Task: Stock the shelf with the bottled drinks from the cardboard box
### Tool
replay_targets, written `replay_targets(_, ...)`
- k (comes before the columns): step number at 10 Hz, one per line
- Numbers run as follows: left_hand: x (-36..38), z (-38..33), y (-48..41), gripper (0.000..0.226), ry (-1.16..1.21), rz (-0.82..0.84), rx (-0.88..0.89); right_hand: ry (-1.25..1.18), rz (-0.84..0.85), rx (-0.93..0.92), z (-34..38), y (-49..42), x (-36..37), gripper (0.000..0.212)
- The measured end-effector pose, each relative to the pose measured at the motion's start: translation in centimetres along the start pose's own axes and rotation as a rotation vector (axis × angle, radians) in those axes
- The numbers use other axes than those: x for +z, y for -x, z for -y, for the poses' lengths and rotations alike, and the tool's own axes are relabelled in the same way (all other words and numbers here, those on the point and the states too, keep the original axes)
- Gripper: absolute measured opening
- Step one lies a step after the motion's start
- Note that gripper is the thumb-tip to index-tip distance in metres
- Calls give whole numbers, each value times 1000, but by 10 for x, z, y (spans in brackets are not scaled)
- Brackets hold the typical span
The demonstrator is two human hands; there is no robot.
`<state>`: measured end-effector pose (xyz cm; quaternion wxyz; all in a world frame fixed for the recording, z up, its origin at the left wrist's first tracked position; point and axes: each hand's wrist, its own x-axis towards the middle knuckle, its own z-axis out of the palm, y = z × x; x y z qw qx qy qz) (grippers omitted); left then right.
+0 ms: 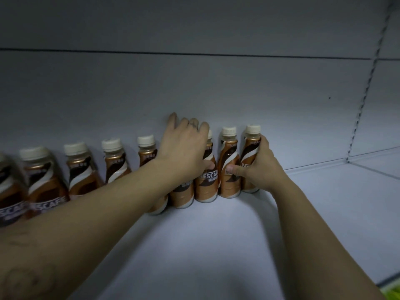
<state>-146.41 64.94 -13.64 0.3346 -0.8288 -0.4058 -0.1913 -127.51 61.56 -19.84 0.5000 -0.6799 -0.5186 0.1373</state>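
A row of brown plastic coffee bottles with cream screw caps (112,163) stands upright along the back wall of a pale grey metal shelf (216,245), running from the left edge to right of centre; the left hand (184,146) lies spread over the top of one bottle in the row, fingers open and reaching toward the back panel, thumb against the label of the neighbouring bottle (206,182); the right hand (257,167) is wrapped around the rightmost bottle (251,146), thumb pressing across the next bottle (228,161) to its left; both gripped bottles rest on the shelf; a slotted metal upright (365,87) rises at the right.
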Motion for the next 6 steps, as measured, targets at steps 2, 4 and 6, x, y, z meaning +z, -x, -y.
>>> replay_targets(2, -27, 23, 35, 83, 182, -76, 1, 142, -229, -82, 36, 15, -15, 127)
replay_targets(4, -56, 73, 78, 75, 391, -35, -138, 356, -144, -354, 100, 45, 0, 107)
replay_targets(6, -93, 125, 121, 87, 454, 45, -165, 414, -7, -485, 154, 86, 9, 98)
